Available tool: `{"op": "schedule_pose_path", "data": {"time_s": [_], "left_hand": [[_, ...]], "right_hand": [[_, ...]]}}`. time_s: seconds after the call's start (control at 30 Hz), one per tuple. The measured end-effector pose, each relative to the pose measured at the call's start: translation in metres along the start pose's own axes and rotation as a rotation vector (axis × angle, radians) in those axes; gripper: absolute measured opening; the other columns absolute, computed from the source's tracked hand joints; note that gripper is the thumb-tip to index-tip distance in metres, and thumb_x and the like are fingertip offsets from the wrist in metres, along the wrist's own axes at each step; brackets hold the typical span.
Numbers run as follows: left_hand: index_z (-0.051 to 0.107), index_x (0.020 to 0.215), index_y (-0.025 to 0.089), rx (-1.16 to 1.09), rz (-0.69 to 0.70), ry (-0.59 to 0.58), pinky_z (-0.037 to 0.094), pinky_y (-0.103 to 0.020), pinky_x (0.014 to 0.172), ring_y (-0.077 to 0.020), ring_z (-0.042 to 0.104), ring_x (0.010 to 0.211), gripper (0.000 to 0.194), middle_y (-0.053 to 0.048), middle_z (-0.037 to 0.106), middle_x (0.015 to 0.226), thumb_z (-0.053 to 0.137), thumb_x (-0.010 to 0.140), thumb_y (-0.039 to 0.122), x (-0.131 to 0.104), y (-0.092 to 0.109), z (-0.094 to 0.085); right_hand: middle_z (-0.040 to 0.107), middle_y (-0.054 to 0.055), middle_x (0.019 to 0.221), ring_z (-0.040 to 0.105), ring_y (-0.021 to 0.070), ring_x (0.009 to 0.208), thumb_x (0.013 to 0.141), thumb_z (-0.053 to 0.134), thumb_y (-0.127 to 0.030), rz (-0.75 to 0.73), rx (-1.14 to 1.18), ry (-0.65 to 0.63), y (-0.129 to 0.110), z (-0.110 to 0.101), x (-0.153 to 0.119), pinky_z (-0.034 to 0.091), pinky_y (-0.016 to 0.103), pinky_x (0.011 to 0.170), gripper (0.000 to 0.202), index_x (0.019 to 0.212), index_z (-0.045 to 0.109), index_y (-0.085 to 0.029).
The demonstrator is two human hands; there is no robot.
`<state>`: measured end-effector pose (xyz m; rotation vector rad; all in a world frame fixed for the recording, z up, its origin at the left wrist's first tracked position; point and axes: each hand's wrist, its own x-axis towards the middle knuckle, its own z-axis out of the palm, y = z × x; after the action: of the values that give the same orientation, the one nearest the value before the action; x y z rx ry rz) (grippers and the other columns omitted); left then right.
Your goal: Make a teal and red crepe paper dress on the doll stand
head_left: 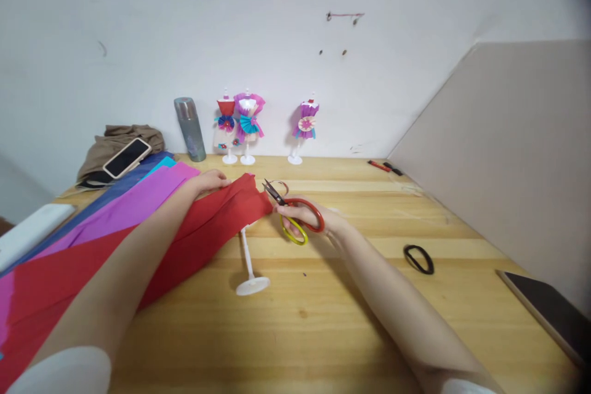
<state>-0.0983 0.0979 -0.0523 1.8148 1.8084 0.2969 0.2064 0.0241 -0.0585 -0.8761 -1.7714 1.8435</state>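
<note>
A long red sheet of crepe-like material stretches from the lower left to the middle of the table. My left hand is closed on its upper edge, fingertips partly hidden. My right hand holds scissors with one red and one yellow handle loop. Their dark blades are slightly parted and point up and left, just beyond the sheet's ragged right end, which my right fingers touch. Under the sheet, a white stand shows its round base and stem; its top is covered.
Three small dressed mannequins, one at the right, stand by the wall beside a grey bottle. Purple sheets, a phone and brown cloth lie left. A black band and dark tablet are right.
</note>
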Motion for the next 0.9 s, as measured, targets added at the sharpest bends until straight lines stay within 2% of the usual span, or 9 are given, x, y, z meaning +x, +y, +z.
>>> {"op": "schedule_pose_path", "data": {"time_s": [0.17, 0.3, 0.37, 0.43, 0.53, 0.63, 0.77, 0.83, 0.9], "left_hand": [[0.063, 0.059, 0.018, -0.091, -0.053, -0.037, 0.037, -0.026, 0.053, -0.0169, 0.053, 0.057, 0.027, 0.0, 0.06, 0.053, 0.077, 0.057, 0.04, 0.009, 0.002, -0.001], [0.056, 0.053, 0.02, -0.204, -0.041, -0.006, 0.034, -0.025, 0.048, -0.0146, 0.049, 0.05, 0.029, 0.002, 0.052, 0.046, 0.078, 0.054, 0.038, -0.002, 0.01, -0.008], [0.058, 0.058, 0.02, -0.281, -0.018, 0.03, 0.037, -0.025, 0.048, -0.0153, 0.053, 0.051, 0.029, 0.001, 0.057, 0.052, 0.076, 0.058, 0.042, -0.014, 0.015, -0.014], [0.064, 0.074, 0.019, -0.365, 0.012, 0.051, 0.045, -0.027, 0.053, -0.0183, 0.061, 0.059, 0.031, -0.002, 0.067, 0.066, 0.072, 0.063, 0.047, -0.029, 0.019, -0.02], [0.068, 0.091, 0.019, -0.45, 0.081, 0.056, 0.051, -0.027, 0.061, -0.0203, 0.067, 0.071, 0.038, -0.004, 0.073, 0.08, 0.07, 0.067, 0.049, -0.053, 0.025, -0.029], [0.07, 0.097, 0.018, -0.488, 0.182, 0.072, 0.049, -0.023, 0.056, -0.0181, 0.067, 0.068, 0.039, -0.003, 0.074, 0.08, 0.074, 0.069, 0.044, -0.076, 0.03, -0.034], [0.073, 0.094, 0.018, -0.579, 0.249, -0.018, 0.048, -0.02, 0.052, -0.016, 0.066, 0.062, 0.032, -0.003, 0.075, 0.079, 0.076, 0.071, 0.04, -0.1, 0.042, -0.035], [0.073, 0.088, 0.018, -0.616, 0.272, -0.066, 0.048, -0.02, 0.051, -0.0156, 0.065, 0.058, 0.028, -0.002, 0.074, 0.074, 0.078, 0.07, 0.039, -0.109, 0.048, -0.034], [0.073, 0.088, 0.018, -0.659, 0.304, -0.1, 0.049, -0.021, 0.052, -0.0163, 0.066, 0.059, 0.028, -0.002, 0.074, 0.075, 0.079, 0.07, 0.038, -0.115, 0.052, -0.033]], "right_hand": [[0.059, -0.003, 0.053, 0.052, 0.0102, 0.04, 0.078, 0.073, -0.054, 0.008, -0.006, 0.045, -0.002, -0.006, -0.002, 0.043, 0.022, 0.038, 0.042, 0.073, 0.054, -0.018], [0.059, -0.003, 0.055, 0.053, 0.0099, 0.04, 0.075, 0.075, -0.054, 0.016, -0.009, 0.054, 0.004, -0.013, 0.001, 0.042, 0.022, 0.037, 0.043, 0.078, 0.053, -0.018], [0.059, -0.004, 0.056, 0.052, 0.0096, 0.039, 0.073, 0.077, -0.054, 0.005, -0.02, 0.077, 0.007, -0.016, 0.004, 0.041, 0.021, 0.037, 0.045, 0.084, 0.054, -0.018], [0.059, -0.005, 0.057, 0.051, 0.0097, 0.039, 0.072, 0.078, -0.055, -0.023, -0.042, 0.105, 0.009, -0.019, 0.005, 0.039, 0.021, 0.036, 0.047, 0.09, 0.055, -0.018], [0.055, -0.006, 0.058, 0.048, 0.0094, 0.041, 0.075, 0.074, -0.057, -0.13, -0.09, 0.138, 0.005, -0.023, 0.004, 0.036, 0.022, 0.039, 0.048, 0.097, 0.055, -0.018], [0.055, -0.004, 0.066, 0.051, 0.0104, 0.053, 0.079, 0.072, -0.054, -0.269, -0.193, 0.181, -0.002, -0.025, 0.003, 0.042, 0.023, 0.05, 0.043, 0.097, 0.056, -0.019], [0.063, 0.004, 0.095, 0.06, 0.0175, 0.089, 0.074, 0.078, -0.048, -0.412, -0.256, 0.248, -0.002, -0.023, 0.009, 0.048, 0.031, 0.081, 0.043, 0.095, 0.055, -0.02], [0.062, 0.005, 0.102, 0.059, 0.0196, 0.095, 0.071, 0.081, -0.047, -0.408, -0.25, 0.249, 0.003, -0.018, 0.015, 0.048, 0.034, 0.085, 0.045, 0.096, 0.054, -0.02], [0.062, 0.006, 0.105, 0.059, 0.0194, 0.092, 0.071, 0.081, -0.045, -0.388, -0.268, 0.23, 0.007, -0.012, 0.021, 0.048, 0.033, 0.082, 0.046, 0.099, 0.055, -0.02]]}}
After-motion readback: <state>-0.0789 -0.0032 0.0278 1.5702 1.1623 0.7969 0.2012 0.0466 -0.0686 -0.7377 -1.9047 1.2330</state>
